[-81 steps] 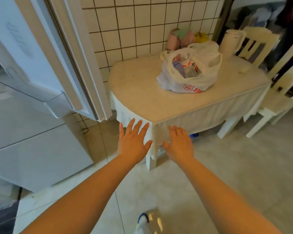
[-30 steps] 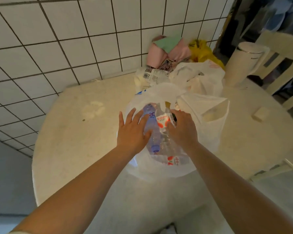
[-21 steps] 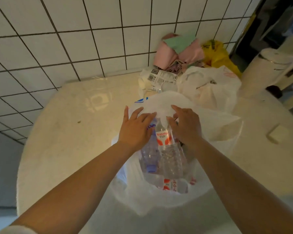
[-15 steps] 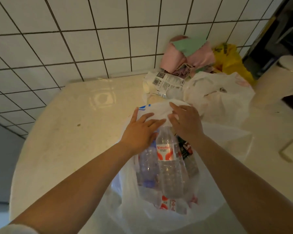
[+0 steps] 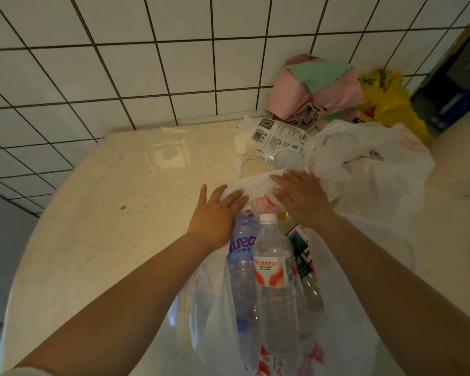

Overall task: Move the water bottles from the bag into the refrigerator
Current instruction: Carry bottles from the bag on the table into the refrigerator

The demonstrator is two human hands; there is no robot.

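A white plastic bag (image 5: 217, 316) on the table (image 5: 98, 213) holds several clear water bottles (image 5: 274, 289), the nearest with a red-and-white label and white cap. Left hand (image 5: 215, 213) and right hand (image 5: 301, 198) rest flat-fingered on the bag's far rim, gripping nothing

Bare forearms, white left sleeve (image 5: 14, 371)

Clear water bottles (image 5: 273, 289) lie inside the open white bag (image 5: 217, 321).
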